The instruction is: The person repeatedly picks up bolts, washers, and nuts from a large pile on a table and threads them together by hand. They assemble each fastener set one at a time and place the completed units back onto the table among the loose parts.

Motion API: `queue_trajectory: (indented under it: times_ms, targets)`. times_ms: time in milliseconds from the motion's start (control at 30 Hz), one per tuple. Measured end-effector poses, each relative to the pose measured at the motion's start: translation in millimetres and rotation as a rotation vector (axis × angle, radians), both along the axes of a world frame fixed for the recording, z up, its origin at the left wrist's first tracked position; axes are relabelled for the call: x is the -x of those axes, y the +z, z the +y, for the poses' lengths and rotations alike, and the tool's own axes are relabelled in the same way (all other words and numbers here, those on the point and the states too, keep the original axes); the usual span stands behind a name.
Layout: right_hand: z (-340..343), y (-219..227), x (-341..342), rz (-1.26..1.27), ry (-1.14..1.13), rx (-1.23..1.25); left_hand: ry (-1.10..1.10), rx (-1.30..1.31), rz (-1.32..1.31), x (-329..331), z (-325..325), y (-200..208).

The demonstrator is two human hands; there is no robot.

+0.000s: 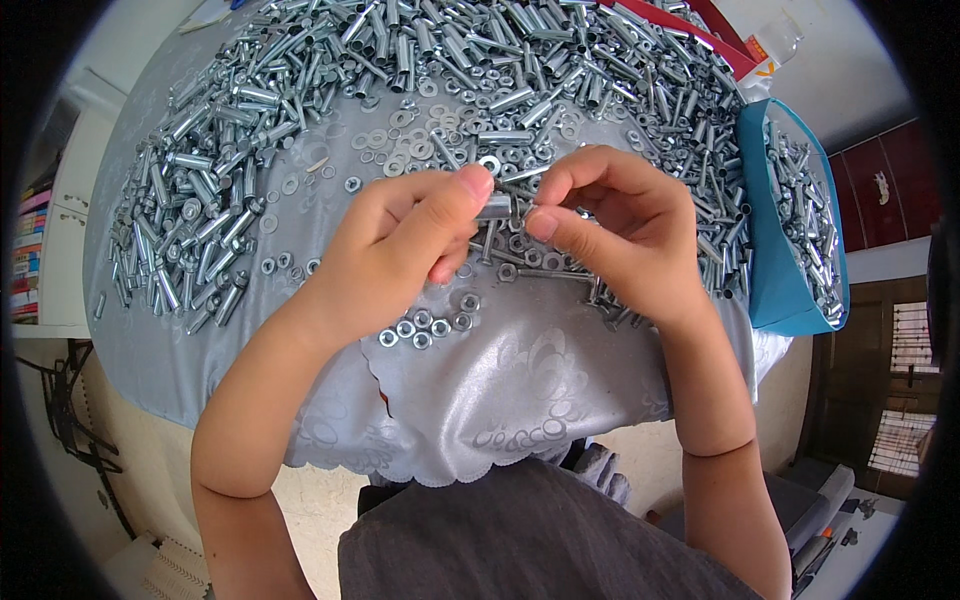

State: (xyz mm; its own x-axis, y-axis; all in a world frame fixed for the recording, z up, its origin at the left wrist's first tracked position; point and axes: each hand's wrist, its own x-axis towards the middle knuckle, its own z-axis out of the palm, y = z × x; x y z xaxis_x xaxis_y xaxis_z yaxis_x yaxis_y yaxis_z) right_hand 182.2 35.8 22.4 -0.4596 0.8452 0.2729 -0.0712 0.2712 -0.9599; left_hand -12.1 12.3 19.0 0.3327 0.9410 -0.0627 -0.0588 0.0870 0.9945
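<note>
So the sleeve [495,208] is at 12 o'clock from mid-view, between both hands. Left hand [405,225] at its 9 pinches it, thumb over fingers. Right hand [630,220] at its 3 has a narrow pinch at the far end, can't tell on what exactly. Looks like smooth metal: stiff, probably light, kinda slippery, so I'd grip mid-barrel. Nuts [421,319] at 7, blue bin [762,225] at 3.

Nuts [422,322] before washers [399,122] on tablecloth [560,350], sleeves [395,45] behind, bolts [163,285] left, fasteners [808,215] in bin [772,245] right
</note>
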Motion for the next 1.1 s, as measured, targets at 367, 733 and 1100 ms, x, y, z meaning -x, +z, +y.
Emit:
queue_trajectory:
  times_ms: [367, 733, 1100]
  targets:
    - [2.4, 3.9, -3.9, -0.187, 0.007, -0.200, 0.016, 0.027, -0.037, -1.3, -0.1, 1.1]
    - [6.0, 3.0, -11.3, -0.737, 0.201, -0.643, 0.091, 0.050, -0.167, 3.8, 8.6, 1.5]
    - [3.8, -2.1, -5.0, -0.569, 0.177, -0.517, 0.106, 0.057, -0.133, 2.5, 7.5, 0.5]
